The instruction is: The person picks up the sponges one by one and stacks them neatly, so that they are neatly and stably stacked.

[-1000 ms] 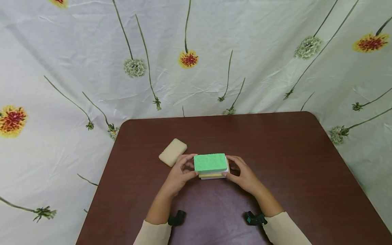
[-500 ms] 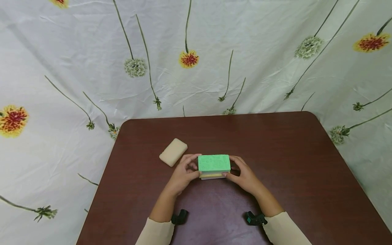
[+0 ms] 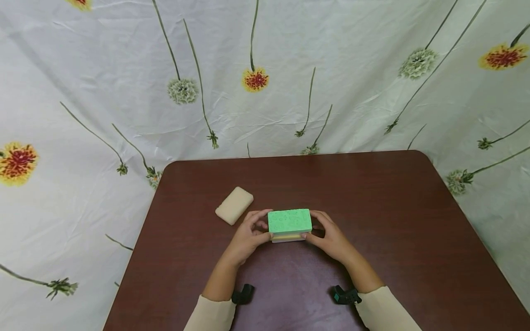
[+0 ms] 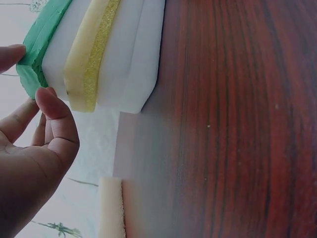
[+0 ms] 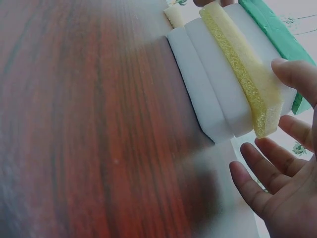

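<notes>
A green sponge (image 3: 290, 221) lies on top of a stack of sponge blocks. Below it, the right wrist view shows a white block (image 5: 257, 37), a yellow sponge (image 5: 237, 64) and two more white blocks (image 5: 208, 74) at the bottom. With thumb and index finger, my left hand (image 3: 245, 236) holds the left end of the green sponge. At the right end my right hand (image 3: 333, 236) holds the stack, thumb at the near corner and index finger towards the far one. Its other fingers are spread beside the end.
A cream sponge (image 3: 234, 205) lies apart on the brown table (image 3: 372, 207), beyond my left hand. Behind the table hangs a white flowered cloth (image 3: 285, 115). A dark band with a small device (image 3: 345, 295) sits on each wrist.
The green sponge has shifted right and now sits in line with the stack, where it stuck out left before. My left hand moved right with it; my right hand stayed in place.
</notes>
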Tool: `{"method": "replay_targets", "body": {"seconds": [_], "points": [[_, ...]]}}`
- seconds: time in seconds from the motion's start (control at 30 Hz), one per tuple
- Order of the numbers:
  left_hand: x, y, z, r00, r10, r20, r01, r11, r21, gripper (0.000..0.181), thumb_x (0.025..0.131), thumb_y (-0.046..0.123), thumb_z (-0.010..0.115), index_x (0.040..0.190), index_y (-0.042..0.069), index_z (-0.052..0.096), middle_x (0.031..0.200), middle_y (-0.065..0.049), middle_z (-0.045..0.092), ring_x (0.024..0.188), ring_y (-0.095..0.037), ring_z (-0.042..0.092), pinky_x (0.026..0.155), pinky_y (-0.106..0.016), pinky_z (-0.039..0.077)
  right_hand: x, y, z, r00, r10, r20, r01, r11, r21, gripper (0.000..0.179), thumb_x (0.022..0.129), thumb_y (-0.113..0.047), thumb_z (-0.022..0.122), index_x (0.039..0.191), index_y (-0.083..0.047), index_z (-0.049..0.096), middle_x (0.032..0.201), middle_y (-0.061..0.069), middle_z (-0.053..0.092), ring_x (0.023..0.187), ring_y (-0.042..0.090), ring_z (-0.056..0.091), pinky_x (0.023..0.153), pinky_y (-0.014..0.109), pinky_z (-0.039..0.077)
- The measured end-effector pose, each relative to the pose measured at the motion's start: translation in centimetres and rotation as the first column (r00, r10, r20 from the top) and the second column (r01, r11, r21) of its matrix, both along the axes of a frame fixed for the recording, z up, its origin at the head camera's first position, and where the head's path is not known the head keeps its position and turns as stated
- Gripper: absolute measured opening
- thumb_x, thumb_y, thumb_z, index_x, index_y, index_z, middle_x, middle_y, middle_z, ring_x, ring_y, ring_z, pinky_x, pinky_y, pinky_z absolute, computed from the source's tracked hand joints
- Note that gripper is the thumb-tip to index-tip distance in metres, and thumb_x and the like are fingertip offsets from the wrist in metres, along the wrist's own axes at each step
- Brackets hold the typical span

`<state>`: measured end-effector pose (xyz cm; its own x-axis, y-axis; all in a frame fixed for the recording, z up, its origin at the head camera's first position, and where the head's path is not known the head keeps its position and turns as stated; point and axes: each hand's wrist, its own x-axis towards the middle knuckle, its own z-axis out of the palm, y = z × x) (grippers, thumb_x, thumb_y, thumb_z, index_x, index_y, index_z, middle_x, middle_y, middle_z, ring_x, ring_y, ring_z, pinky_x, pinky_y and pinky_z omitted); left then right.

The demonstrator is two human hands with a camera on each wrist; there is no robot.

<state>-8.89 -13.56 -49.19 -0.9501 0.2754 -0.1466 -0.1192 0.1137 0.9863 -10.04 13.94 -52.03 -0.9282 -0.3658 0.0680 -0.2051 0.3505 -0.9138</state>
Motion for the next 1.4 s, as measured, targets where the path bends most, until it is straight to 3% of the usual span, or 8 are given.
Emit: {"method": "replay_targets", "body": {"seconds": [0.3, 0.53, 0.77, 0.93, 1.13, 1.4], "points": [[0.1, -0.08, -0.04, 1.0, -0.012, -0.008, 0.012, 1.0, -0.007, 0.068, 0.091, 0.003, 0.068, 0.152, 0.019, 0.045, 0.142, -0.005, 0.038, 0.11, -0.03, 0.048, 0.072, -0.026, 0.049, 0.2, -0.07, 0.03, 1.0, -0.009, 0.006, 0.009, 1.0, 0.004, 0.073, 0.091, -0.03, 0.077, 0.153, -0.017, 0.042, 0.151, 0.006, 0.044, 0.139, 0.031, 0.047, 0.11, 0.053, 0.044], [0.06, -0.18, -0.16, 1.0, -0.022, -0.02, 0.022, 1.0, -0.013, 0.067, 0.091, 0.006, 0.069, 0.15, 0.028, 0.047, 0.146, -0.002, 0.042, 0.113, -0.029, 0.049, 0.076, -0.029, 0.051, 0.51, -0.09, 0.66, 0.999, -0.043, 0.006, 0.043, 0.999, 0.028, 0.077, 0.091, -0.034, 0.076, 0.155, -0.037, 0.034, 0.157, 0.002, 0.04, 0.151, 0.034, 0.031, 0.115, 0.069, 0.026], [0.19, -0.14, 0.09, 1.0, -0.02, -0.011, 0.02, 1.0, -0.016, 0.069, 0.091, 0.006, 0.069, 0.153, 0.023, 0.044, 0.144, -0.004, 0.043, 0.098, -0.021, 0.053, 0.075, -0.034, 0.051, 0.55, -0.08, 0.82, 0.999, -0.043, -0.008, 0.043, 0.999, 0.019, 0.074, 0.092, -0.037, 0.075, 0.155, -0.034, 0.037, 0.158, -0.001, 0.041, 0.15, 0.031, 0.034, 0.115, 0.067, 0.029], [0.23, -0.17, 0.18, 1.0, -0.018, -0.007, 0.018, 1.0, -0.007, 0.069, 0.092, 0.007, 0.069, 0.152, 0.03, 0.044, 0.146, -0.003, 0.041, 0.089, -0.017, 0.054, 0.074, -0.032, 0.05, 0.49, -0.07, 0.74, 0.999, -0.037, -0.004, 0.037, 0.999, 0.01, 0.072, 0.092, -0.036, 0.074, 0.154, -0.037, 0.036, 0.159, -0.002, 0.041, 0.15, 0.031, 0.034, 0.115, 0.068, 0.029], [0.23, -0.26, 0.15, 1.0, -0.013, -0.005, 0.013, 1.0, -0.011, 0.07, 0.091, 0.007, 0.07, 0.152, 0.031, 0.044, 0.143, -0.005, 0.043, 0.082, -0.013, 0.054, 0.074, -0.032, 0.051, 0.46, -0.12, 0.75, 0.999, -0.039, -0.008, 0.039, 0.999, 0.003, 0.073, 0.092, -0.034, 0.075, 0.154, -0.036, 0.037, 0.158, -0.001, 0.041, 0.148, 0.03, 0.037, 0.115, 0.064, 0.033], [0.34, -0.35, 0.07, 1.0, -0.003, 0.019, 0.003, 1.0, 0.002, 0.071, 0.091, 0.007, 0.071, 0.152, 0.031, 0.044, 0.136, -0.009, 0.047, 0.07, -0.012, 0.051, 0.073, -0.032, 0.051, 0.62, -0.16, 0.9, 0.998, -0.052, -0.027, 0.051, 0.998, -0.043, 0.07, 0.093, -0.027, 0.075, 0.152, -0.037, 0.039, 0.156, 0.001, 0.044, 0.148, 0.031, 0.037, 0.115, 0.07, 0.025]]}}
